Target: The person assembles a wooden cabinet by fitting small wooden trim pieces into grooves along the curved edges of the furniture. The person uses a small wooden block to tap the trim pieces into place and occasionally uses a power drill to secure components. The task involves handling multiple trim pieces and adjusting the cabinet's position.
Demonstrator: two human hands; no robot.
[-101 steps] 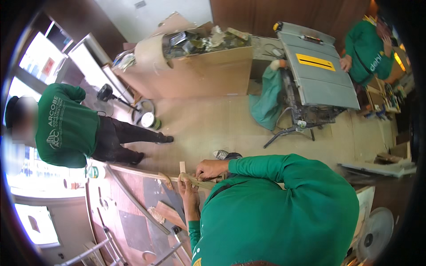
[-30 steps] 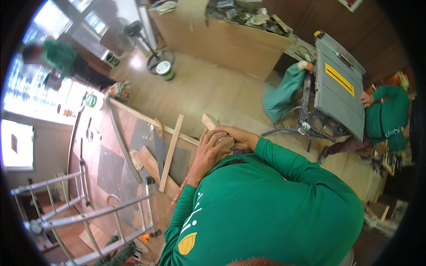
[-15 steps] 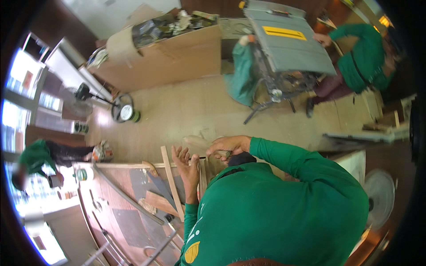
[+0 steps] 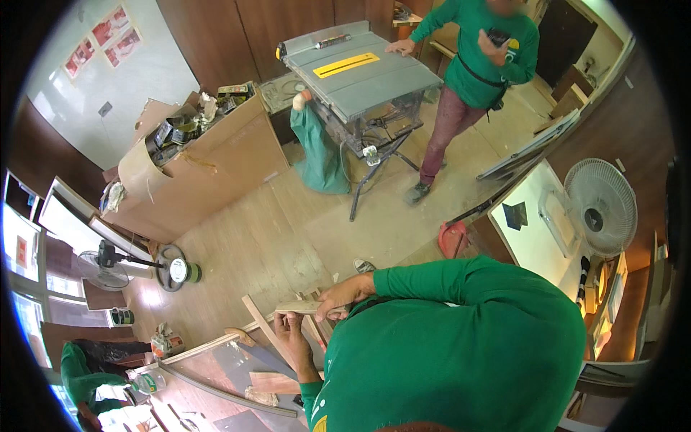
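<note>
A short piece of wood (image 4: 299,307) lies across between my hands, above the near edge of the workbench. My right hand (image 4: 344,294) is closed over its right part, its lower fingers partly hidden. The fingers of my left hand (image 4: 291,333) are bent and pinch the wood's left end from below. A long thin wooden strip (image 4: 260,322) runs beside my left hand. Left of it lies a handsaw (image 4: 270,360) with a wooden handle. A wood block (image 4: 275,382) rests close to my left wrist, and more wooden strips (image 4: 317,331) lie between my forearms.
A table saw (image 4: 367,75) with a green dust bag (image 4: 320,155) stands ahead; a co-worker (image 4: 471,79) rests one hand on it. A big cardboard box (image 4: 209,169) is at left. Fans (image 4: 601,205) stand either side. Another person (image 4: 86,374) is at far left.
My left hand has closed from spread fingers onto the wood piece, which my right hand has brought level. The view has swung, showing more of the right side. The co-worker now holds a dark object up.
</note>
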